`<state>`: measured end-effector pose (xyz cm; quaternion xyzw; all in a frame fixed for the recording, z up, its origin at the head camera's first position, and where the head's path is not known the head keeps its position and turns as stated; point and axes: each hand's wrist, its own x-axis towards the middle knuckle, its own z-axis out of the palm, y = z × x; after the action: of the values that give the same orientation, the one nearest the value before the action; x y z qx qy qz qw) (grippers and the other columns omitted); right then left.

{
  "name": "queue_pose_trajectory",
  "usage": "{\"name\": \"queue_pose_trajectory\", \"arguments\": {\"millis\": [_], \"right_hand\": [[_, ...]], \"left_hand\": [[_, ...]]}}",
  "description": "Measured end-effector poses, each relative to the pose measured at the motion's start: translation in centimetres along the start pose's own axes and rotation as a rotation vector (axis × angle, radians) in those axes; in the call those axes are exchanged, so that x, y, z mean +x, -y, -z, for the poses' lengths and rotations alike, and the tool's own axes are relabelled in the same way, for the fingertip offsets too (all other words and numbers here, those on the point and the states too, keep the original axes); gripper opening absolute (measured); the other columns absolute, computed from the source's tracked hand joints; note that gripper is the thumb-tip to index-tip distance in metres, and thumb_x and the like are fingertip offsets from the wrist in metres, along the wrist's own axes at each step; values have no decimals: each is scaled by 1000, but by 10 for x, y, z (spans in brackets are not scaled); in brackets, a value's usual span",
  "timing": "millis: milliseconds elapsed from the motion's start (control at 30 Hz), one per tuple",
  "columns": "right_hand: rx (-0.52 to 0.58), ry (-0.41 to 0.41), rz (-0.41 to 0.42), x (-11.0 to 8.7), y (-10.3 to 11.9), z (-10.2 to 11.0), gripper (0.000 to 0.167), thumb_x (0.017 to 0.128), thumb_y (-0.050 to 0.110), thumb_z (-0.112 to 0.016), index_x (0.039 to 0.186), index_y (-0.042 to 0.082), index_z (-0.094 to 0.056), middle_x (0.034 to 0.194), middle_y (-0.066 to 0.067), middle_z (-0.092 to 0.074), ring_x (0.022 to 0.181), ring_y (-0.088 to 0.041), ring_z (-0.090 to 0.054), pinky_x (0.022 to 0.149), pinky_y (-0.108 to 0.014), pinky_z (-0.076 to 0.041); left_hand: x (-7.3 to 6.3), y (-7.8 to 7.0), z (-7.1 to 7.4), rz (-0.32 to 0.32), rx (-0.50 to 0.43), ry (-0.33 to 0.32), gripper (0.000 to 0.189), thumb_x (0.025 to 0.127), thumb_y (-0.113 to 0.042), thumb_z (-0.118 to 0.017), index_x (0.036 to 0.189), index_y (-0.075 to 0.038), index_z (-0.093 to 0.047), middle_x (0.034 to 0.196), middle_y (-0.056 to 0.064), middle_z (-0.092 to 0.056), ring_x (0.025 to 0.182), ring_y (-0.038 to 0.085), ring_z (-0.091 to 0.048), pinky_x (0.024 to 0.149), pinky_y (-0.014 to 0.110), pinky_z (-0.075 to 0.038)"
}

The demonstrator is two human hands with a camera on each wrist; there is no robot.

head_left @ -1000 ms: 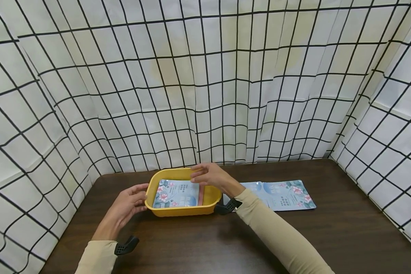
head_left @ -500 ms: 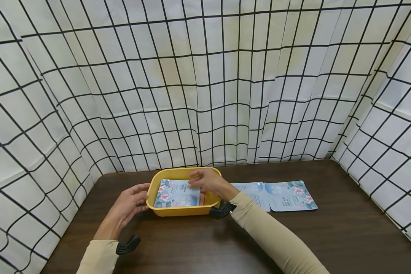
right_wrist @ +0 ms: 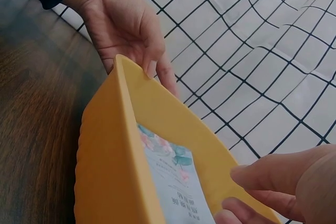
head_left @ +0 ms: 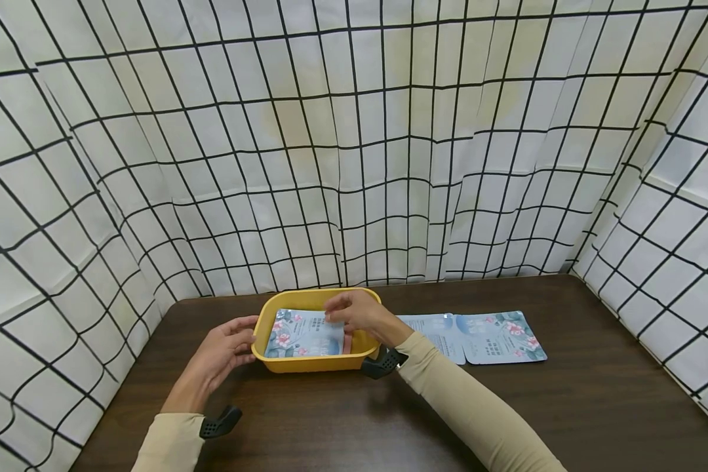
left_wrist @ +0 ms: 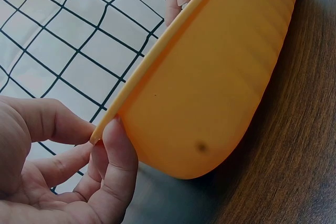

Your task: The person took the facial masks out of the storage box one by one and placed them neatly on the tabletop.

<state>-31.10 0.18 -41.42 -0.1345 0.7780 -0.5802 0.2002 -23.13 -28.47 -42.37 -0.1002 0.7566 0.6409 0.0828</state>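
A yellow plastic basin (head_left: 313, 366) with rounded corners stands on the dark wooden table. My left hand (head_left: 227, 347) pinches the left end of its rim between thumb and fingers, as the left wrist view shows. Inside the basin lies a flat light-blue sachet (head_left: 301, 337) printed with pink flowers, with a pink strip showing past its right edge. My right hand (head_left: 362, 313) is over the right part of the basin, its fingers relaxed at the sachet's right side. In the right wrist view the right thumb and forefinger (right_wrist: 273, 174) stand apart near the sachet's edge.
Two more light-blue sachets lie flat on the table right of the basin; the right-hand one (head_left: 498, 337) shows its flowered front, the other (head_left: 439, 333) is partly behind my right forearm. A white curtain (head_left: 389, 151) with black grid lines surrounds the table's back and sides.
My right hand has moved slightly left and down toward the sachet in the basin, then stayed nearly still. The left hand keeps its place at the rim.
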Motion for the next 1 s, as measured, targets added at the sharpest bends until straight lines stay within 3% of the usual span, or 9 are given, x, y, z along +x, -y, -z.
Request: {"name": "queue_pose_trajectory", "arguments": {"millis": [533, 1000], "right_hand": [[-15, -46, -87, -2, 0, -3, 27, 91, 15, -75, 117, 7, -74, 114, -2, -68, 105, -26, -60, 90, -42, -56], [0, -50, -90, -4, 1, -2, 26, 92, 15, -74, 117, 6, -73, 113, -4, -67, 105, -27, -59, 89, -39, -56]], "left_hand": [[-1, -3, 0, 4, 2, -2, 54, 101, -13, -56, 151, -3, -41, 135, 20, -54, 96, 22, -62, 81, 28, -59], [-1, -2, 0, 8, -3, 4, 54, 101, -14, -57, 152, -3, -41, 136, 20, -53, 96, 22, -62, 81, 29, -59]]}}
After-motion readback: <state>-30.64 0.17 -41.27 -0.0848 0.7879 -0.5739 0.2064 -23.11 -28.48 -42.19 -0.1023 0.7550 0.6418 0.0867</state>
